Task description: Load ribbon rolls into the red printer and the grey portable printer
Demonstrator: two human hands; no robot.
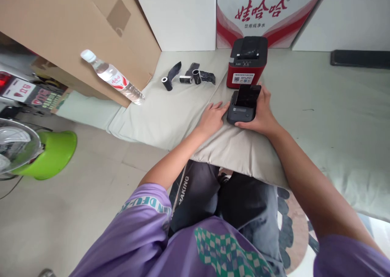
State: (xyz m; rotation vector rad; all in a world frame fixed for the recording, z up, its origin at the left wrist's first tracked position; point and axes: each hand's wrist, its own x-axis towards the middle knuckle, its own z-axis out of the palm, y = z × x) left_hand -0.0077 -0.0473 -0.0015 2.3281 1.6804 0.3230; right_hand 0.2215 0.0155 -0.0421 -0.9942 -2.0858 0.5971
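A small dark grey portable printer (pixel 240 115), its glossy black lid raised, sits near the front edge of the cloth-covered surface. My right hand (pixel 264 113) grips it from the right, thumb along the front and fingers behind the lid. Stretched out on the cloth, my left hand (pixel 212 117) is open, its index fingertip against the printer's left side. Just behind stands a larger red and black printer (pixel 248 61) with a white label. Left of that lie several small rolls with black strips, among them a black roll (pixel 167 83) and a white-edged roll (pixel 185 79).
A clear water bottle (pixel 114 78) stands at the left beside a tall cardboard box (pixel 100 29). White boxes and a red-and-white carton (pixel 268 15) line the back. A black bar (pixel 359 59) lies at the back right. On the floor is a green container (pixel 57 151).
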